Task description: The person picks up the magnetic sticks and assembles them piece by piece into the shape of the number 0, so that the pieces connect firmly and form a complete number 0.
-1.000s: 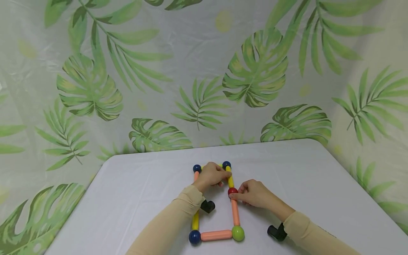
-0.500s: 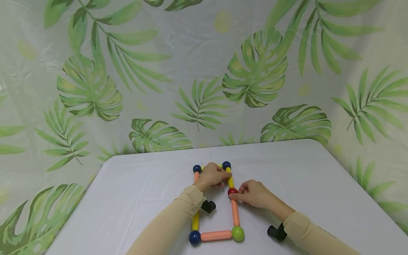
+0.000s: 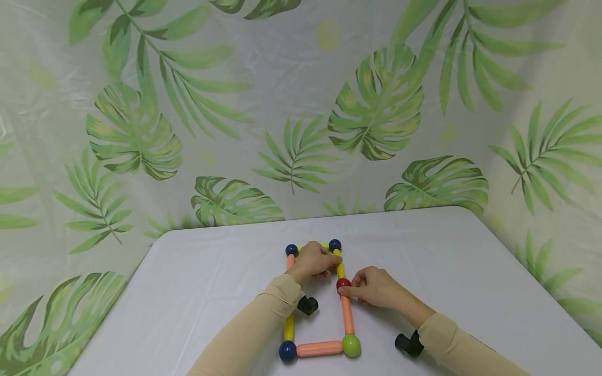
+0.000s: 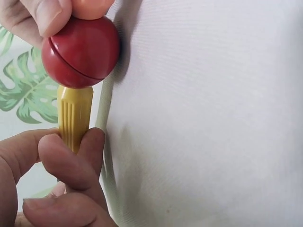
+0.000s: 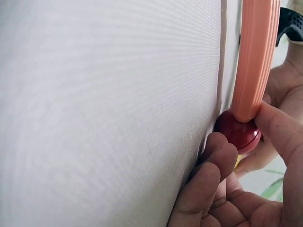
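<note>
A yellow rod (image 4: 75, 116) is pinched between the fingers of my left hand (image 3: 312, 261). Its near end meets a red ball (image 4: 83, 52), which my right hand (image 3: 376, 287) pinches between thumb and fingers. From the other side of that ball a salmon rod (image 5: 255, 56) runs toward a green ball (image 3: 351, 345). Together they form the right side of a long frame of rods and balls lying on the white table. In the head view, my left hand and sleeve cover part of the frame's left side.
Blue balls sit at the frame's far left (image 3: 291, 250), far right (image 3: 335, 244) and near left corners (image 3: 288, 351). A salmon rod (image 3: 320, 349) closes the near side. The white table (image 3: 211, 292) reaches back to a leaf-patterned curtain (image 3: 291, 104). Black wrist cameras hang under both sleeves.
</note>
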A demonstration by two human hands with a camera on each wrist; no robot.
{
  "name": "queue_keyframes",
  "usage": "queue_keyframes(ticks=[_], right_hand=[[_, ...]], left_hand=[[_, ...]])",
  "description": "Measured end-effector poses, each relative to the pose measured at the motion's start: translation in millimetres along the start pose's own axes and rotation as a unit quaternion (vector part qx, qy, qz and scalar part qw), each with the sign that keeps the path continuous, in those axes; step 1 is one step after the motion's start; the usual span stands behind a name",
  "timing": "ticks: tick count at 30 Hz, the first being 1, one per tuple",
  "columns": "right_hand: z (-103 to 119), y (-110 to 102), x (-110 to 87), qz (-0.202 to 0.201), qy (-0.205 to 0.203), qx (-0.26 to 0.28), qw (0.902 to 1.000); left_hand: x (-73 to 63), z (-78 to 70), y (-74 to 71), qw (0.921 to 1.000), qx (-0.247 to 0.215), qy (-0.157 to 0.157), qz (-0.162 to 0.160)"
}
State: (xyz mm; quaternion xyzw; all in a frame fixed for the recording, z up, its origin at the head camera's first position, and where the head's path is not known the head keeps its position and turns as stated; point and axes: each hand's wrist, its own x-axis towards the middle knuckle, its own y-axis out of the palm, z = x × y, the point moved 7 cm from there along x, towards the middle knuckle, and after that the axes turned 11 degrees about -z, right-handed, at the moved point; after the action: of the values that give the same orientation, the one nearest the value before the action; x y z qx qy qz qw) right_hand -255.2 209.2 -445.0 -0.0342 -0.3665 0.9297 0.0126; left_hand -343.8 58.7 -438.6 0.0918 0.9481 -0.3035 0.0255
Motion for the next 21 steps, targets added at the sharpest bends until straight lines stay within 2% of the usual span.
queue_keyframes(ticks=[6,13,17,21], right_hand=[[2,4,5.8,0.010,-0.006,-0.003,0.9999],[-2,-1,8.9,0.036,-0.020,-0.019,0.9990],[-8,-11,6.3,0.045,-0.014,-0.033,0.9984],[-18,-26,5.1,0.028,-0.008,-0.040,0.9988]], left_hand=[[-0.6,0.1,-11.1,0.9997,0.019,0.011,-0.010],[-2.9,-9.2,-27.5,0.9987,0.033,0.038,-0.007],[-3.5,-20.3,-38.9,0.9950,0.056,0.083,0.001],[-5.9,-32.3,-56.8,0.9824,0.106,0.154,-0.007]])
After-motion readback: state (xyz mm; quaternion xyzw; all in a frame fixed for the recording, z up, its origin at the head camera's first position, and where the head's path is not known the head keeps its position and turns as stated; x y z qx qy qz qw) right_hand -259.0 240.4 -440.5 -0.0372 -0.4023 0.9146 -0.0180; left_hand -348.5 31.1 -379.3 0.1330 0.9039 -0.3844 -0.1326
